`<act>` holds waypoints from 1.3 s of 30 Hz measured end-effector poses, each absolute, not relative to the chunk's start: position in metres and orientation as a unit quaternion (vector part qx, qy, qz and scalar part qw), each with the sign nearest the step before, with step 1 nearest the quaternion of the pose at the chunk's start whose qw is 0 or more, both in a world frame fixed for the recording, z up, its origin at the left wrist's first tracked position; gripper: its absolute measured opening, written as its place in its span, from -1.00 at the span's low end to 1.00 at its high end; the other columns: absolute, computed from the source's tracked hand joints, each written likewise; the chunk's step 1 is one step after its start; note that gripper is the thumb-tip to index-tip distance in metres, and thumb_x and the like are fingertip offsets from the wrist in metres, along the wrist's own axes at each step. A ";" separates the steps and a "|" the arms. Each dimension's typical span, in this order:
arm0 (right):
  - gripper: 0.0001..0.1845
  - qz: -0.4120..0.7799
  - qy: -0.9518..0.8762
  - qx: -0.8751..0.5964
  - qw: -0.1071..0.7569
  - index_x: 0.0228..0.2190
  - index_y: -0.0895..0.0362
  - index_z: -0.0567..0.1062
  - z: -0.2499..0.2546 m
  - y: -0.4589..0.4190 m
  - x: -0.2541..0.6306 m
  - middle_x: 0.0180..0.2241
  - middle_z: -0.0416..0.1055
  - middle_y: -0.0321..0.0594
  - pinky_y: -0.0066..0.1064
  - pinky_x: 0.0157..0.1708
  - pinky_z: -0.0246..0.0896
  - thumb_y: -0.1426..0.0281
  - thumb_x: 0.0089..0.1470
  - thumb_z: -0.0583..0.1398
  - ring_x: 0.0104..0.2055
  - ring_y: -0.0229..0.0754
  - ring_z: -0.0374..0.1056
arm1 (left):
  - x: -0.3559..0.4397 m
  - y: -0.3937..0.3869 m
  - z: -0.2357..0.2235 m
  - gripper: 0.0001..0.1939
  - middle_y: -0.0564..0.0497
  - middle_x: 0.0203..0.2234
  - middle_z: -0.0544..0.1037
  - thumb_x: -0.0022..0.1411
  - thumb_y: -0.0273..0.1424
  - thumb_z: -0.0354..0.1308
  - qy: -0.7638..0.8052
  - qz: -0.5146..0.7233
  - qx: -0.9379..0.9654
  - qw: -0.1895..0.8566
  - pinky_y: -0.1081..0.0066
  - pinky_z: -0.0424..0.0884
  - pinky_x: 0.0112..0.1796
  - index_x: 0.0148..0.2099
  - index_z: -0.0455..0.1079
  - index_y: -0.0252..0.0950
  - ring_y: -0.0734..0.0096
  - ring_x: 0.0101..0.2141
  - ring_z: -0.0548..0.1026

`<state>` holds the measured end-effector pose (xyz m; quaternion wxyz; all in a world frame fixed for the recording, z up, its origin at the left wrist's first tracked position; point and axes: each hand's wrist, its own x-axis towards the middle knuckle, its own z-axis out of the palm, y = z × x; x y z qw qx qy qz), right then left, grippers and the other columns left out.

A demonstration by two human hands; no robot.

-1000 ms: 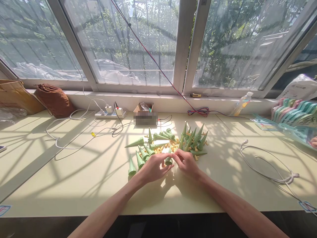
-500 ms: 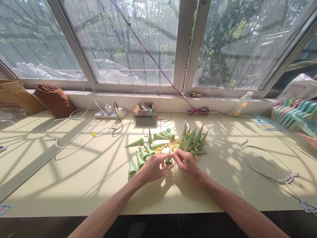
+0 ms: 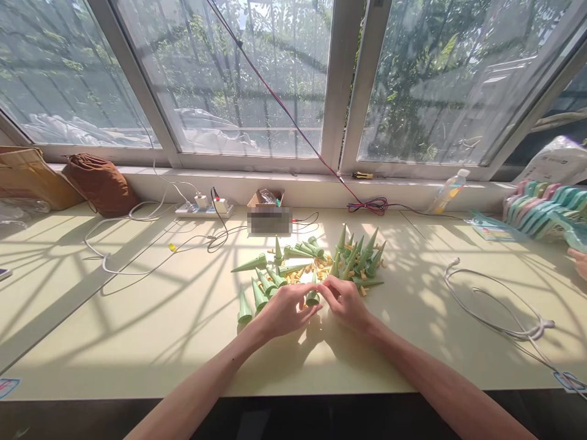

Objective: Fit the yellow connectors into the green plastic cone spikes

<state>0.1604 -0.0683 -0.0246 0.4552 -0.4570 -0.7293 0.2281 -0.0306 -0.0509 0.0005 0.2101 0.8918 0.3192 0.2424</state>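
A green plastic watering spike (image 3: 312, 298) is held between the fingertips of my left hand (image 3: 287, 310), its round wide end toward me and its point away. My right hand (image 3: 346, 304) is pinched closed against the spike's right side; whatever its fingertips grip is hidden. Several more green spikes (image 3: 244, 305) lie and stand to the left of my hands. Past my right hand, other spikes (image 3: 369, 253) stand in a tight cluster with small yellow valves among them. Loose yellow valves (image 3: 296, 276) lie scattered between the two groups.
A small cardboard box (image 3: 266, 198), a power strip (image 3: 204, 211) and a brown drawstring bag (image 3: 98, 186) stand along the back. On the right are a coiled cable (image 3: 499, 330), a bottle (image 3: 449, 192), pastel hangers (image 3: 536, 208) and another person's hand (image 3: 578, 263).
Both my hands and the spike stay where they were. At the right edge, the other person's hand has shifted slightly and now meets a teal hanger or its plastic wrap.
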 end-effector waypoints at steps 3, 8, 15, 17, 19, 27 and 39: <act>-0.65 0.225 -0.730 -0.458 0.455 -0.54 0.12 0.27 -0.024 -0.068 0.160 -0.61 0.19 -0.38 -0.45 -0.54 -0.04 0.28 0.27 0.07 -0.58 -0.33 0.05 | -0.030 -0.051 0.001 -0.80 0.03 -0.39 0.54 0.27 -0.39 0.15 0.319 0.238 0.893 0.212 0.46 0.35 -0.42 -0.05 0.40 -0.26 0.46 -0.48 0.44; -0.65 0.226 -0.729 -0.457 0.456 -0.55 0.12 0.26 -0.024 -0.068 0.160 -0.61 0.18 -0.38 -0.45 -0.54 -0.06 0.29 0.27 0.07 -0.58 -0.33 0.05 | -0.030 -0.051 0.001 -0.80 0.04 -0.38 0.55 0.27 -0.40 0.15 0.317 0.239 0.893 0.213 0.47 0.36 -0.42 -0.05 0.40 -0.26 0.47 -0.49 0.45; -0.65 0.227 -0.729 -0.455 0.459 -0.55 0.12 0.25 -0.024 -0.068 0.159 -0.61 0.16 -0.39 -0.44 -0.54 -0.07 0.30 0.26 0.07 -0.58 -0.34 0.03 | -0.031 -0.050 -0.001 -0.77 0.02 -0.37 0.56 0.27 -0.39 0.16 0.320 0.242 0.889 0.219 0.47 0.38 -0.42 -0.02 0.41 -0.26 0.46 -0.48 0.46; -0.65 0.225 -0.728 -0.456 0.460 -0.55 0.12 0.25 -0.023 -0.068 0.159 -0.62 0.16 -0.39 -0.44 -0.54 -0.07 0.30 0.26 0.07 -0.58 -0.34 0.03 | -0.031 -0.050 -0.001 -0.77 0.02 -0.38 0.56 0.27 -0.38 0.16 0.323 0.241 0.889 0.217 0.47 0.39 -0.42 -0.02 0.42 -0.26 0.46 -0.49 0.46; -0.65 0.226 -0.728 -0.456 0.459 -0.55 0.12 0.25 -0.023 -0.068 0.159 -0.62 0.17 -0.39 -0.44 -0.54 -0.06 0.29 0.26 0.07 -0.58 -0.34 0.04 | -0.031 -0.050 -0.001 -0.76 0.02 -0.38 0.56 0.27 -0.37 0.17 0.326 0.239 0.890 0.212 0.46 0.39 -0.42 -0.02 0.42 -0.26 0.45 -0.49 0.46; -0.66 0.226 -0.727 -0.454 0.462 -0.56 0.11 0.26 -0.022 -0.068 0.159 -0.62 0.19 -0.37 -0.43 -0.55 -0.06 0.31 0.25 0.07 -0.59 -0.33 0.04 | -0.031 -0.050 -0.002 -0.76 0.00 -0.37 0.56 0.28 -0.37 0.16 0.326 0.237 0.892 0.205 0.45 0.39 -0.41 -0.01 0.42 -0.27 0.45 -0.49 0.45; -0.66 0.225 -0.728 -0.456 0.460 -0.56 0.11 0.25 -0.023 -0.068 0.159 -0.62 0.18 -0.37 -0.43 -0.54 -0.06 0.30 0.26 0.07 -0.58 -0.33 0.04 | -0.030 -0.051 0.001 -0.76 0.01 -0.39 0.56 0.28 -0.36 0.15 0.326 0.235 0.892 0.207 0.45 0.39 -0.42 -0.02 0.43 -0.27 0.46 -0.51 0.45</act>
